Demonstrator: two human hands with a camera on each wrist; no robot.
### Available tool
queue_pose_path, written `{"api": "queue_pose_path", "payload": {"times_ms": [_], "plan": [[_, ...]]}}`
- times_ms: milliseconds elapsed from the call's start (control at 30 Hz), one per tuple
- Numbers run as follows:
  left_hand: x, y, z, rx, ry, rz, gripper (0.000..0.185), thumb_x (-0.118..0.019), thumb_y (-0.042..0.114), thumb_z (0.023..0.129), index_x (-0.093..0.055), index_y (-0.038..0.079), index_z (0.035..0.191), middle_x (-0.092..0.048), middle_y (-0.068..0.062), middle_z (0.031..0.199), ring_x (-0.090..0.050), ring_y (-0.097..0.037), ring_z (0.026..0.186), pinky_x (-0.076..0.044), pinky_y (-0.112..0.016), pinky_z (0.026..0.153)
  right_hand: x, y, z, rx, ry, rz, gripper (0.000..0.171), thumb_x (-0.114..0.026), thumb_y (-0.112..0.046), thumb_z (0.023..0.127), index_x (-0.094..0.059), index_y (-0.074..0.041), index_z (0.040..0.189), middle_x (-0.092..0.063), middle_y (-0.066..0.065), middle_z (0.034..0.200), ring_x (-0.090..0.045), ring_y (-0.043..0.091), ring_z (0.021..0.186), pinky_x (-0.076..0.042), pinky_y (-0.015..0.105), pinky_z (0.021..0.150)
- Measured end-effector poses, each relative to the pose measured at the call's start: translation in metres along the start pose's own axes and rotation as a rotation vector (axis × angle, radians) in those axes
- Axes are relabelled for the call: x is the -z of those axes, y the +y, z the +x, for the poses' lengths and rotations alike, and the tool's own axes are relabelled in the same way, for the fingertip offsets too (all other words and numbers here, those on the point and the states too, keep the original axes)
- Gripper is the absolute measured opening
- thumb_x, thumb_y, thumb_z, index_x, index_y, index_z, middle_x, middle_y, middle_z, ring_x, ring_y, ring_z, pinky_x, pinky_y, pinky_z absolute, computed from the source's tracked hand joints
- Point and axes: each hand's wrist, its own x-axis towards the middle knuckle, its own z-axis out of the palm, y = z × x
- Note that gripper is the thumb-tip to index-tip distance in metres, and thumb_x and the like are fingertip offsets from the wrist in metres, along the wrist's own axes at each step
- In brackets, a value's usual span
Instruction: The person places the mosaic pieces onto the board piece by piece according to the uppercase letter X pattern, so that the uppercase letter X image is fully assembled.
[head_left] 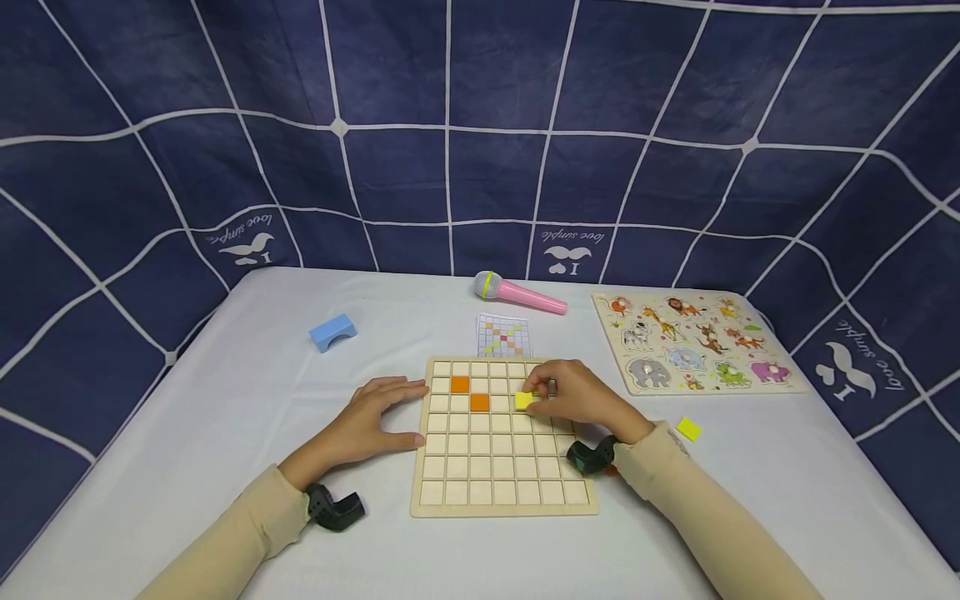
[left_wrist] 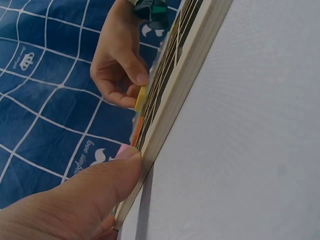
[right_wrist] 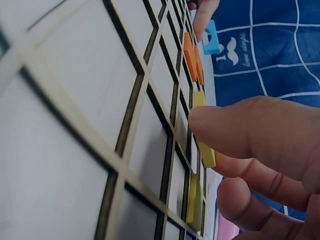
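Observation:
A wooden grid board point(head_left: 480, 492) lies on the white table, with two orange tiles point(head_left: 479, 402) set diagonally in its upper left squares. Over the upper right part, my right hand point(head_left: 573, 396) pinches a yellow tile point(right_wrist: 204, 132) between thumb and fingers, right at the board's surface. A second yellow tile point(right_wrist: 194, 202) shows on the grid close by in the right wrist view; the hand hides it in the head view. My left hand point(head_left: 375, 421) rests against the board's left edge with fingers spread, and its thumb point(left_wrist: 122, 172) touches the edge.
Behind the board lies a printed colour-grid card point(head_left: 504, 335), with a pink microphone point(head_left: 525, 296) beyond it. A blue arch block point(head_left: 332, 332) sits back left. An animal puzzle board point(head_left: 697, 342) and a loose yellow tile point(head_left: 688, 429) lie to the right.

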Motion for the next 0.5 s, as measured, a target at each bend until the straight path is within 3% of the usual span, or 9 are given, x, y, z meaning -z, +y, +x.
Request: {"api": "queue_pose_path", "payload": {"times_ms": [500], "plan": [[0.0007,0.0005,-0.0001,0.008,-0.004,-0.001,0.075,-0.094,0.032,0.085,-0.065,0.004,0.148,-0.059,-0.016,0.157,-0.04,-0.047,0.15,-0.025,-0.072,0.118,-0.0001,-0.0063,0.0083,-0.061,-0.078,-0.011,0.016,-0.09,-0.007,0.085,-0.077,-0.009,0.094,-0.055,-0.007,0.073,-0.045,0.009,0.065,-0.042,0.029,0.071]]}}
